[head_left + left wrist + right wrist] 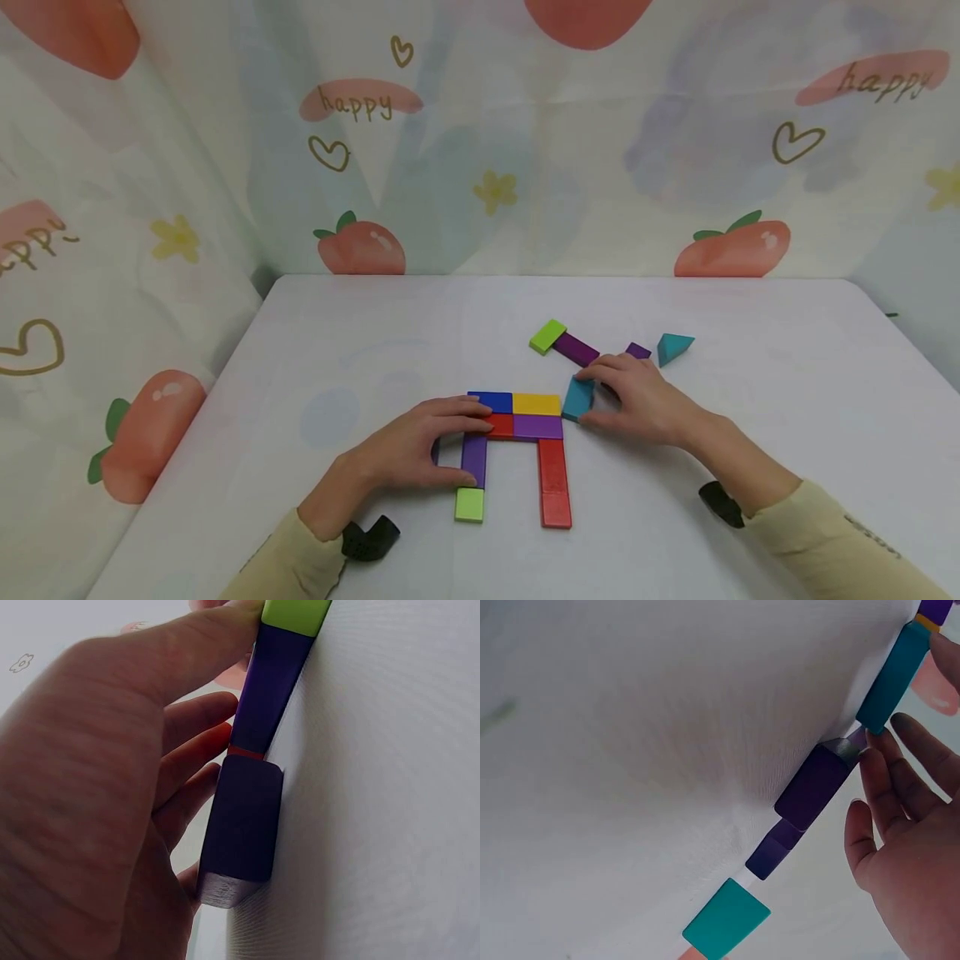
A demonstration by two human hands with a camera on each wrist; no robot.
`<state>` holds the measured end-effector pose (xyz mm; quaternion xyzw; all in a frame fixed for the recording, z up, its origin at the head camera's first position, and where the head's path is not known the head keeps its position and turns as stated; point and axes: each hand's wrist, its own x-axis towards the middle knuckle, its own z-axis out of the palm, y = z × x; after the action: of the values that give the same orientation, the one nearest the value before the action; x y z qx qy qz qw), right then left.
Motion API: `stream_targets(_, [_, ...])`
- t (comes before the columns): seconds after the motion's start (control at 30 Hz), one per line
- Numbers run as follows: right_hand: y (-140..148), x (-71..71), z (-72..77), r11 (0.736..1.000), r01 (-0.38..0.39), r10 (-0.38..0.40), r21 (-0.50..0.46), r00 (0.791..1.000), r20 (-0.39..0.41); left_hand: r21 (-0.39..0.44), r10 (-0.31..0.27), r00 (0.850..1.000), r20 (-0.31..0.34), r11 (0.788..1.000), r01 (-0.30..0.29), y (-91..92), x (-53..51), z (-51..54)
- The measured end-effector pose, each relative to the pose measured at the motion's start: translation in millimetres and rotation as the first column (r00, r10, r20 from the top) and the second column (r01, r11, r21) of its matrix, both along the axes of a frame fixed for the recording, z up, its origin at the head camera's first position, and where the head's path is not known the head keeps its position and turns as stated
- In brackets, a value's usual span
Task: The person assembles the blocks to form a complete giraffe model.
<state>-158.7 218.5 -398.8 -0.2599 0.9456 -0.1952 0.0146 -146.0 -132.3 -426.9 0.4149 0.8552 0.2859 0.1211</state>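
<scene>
Flat coloured blocks lie together on the white table. My left hand [420, 437] rests at their left side, its fingertips on the blue block [491, 402] and the red block [501, 427]. Its thumb touches the long purple block [474, 460], above the light green block [469, 505]. A dark block [241, 817], mostly hidden in the head view, lies under the left palm. With thumb and fingers, my right hand [637, 400] pinches a teal block [578, 398] by its ends, at the right side of the yellow block [536, 405] and the violet block [537, 427].
Two red blocks [555, 483] extend toward me below the violet one. Behind the right hand lie a lime block [547, 337], a dark purple block [576, 349], a small purple block [638, 351] and a teal triangular block [675, 347]. A patterned curtain [555, 167] hangs behind the table.
</scene>
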Motion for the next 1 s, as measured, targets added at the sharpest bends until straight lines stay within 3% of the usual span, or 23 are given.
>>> stream_targets(0.57, [3.0,-1.8,4.1,1.000,-0.002,0.002,-0.028,1.000,0.007,-0.024,0.008,1.000,-0.013,1.000,-0.008,0.4,-0.2,-2.1])
stream_targets(1.0, [13.7,-34.7,10.6,0.992,0.075,-0.072,-0.106,0.997,0.027,0.002,-0.005,1.000,-0.003,1.000,0.005,-0.5,-0.2,-0.4])
